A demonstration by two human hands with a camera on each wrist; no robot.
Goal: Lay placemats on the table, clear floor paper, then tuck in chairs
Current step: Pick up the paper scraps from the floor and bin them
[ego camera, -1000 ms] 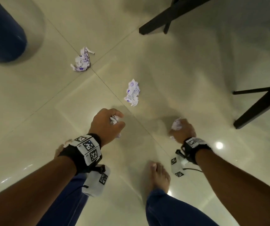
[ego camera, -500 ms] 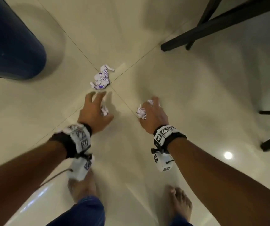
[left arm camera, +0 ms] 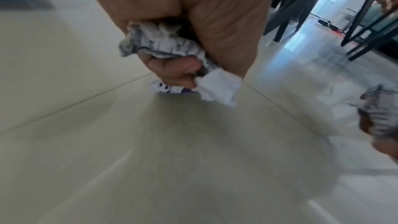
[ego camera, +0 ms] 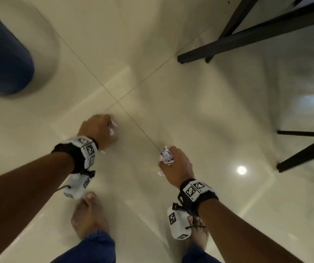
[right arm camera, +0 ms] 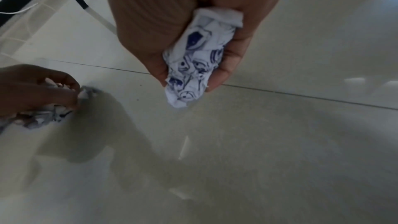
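We grip crumpled paper in both hands, left hand (ego camera: 100, 130) and right hand (ego camera: 175, 166) fisted above the floor (ego camera: 171, 92).

Your left hand (ego camera: 100, 130), reaching open-fingered half a second ago, now fisted round crumpled paper (left arm camera: 172, 52), seemingly more than one wad, your right hand (ego camera: 175, 166) drawn back nearer with its own wad (right arm camera: 193, 60), the paper ball by the tile joint gone from the floor (ego camera: 171, 120).

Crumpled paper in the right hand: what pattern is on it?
White paper with dark blue printed doodle-like shapes, clearest in the right wrist view.
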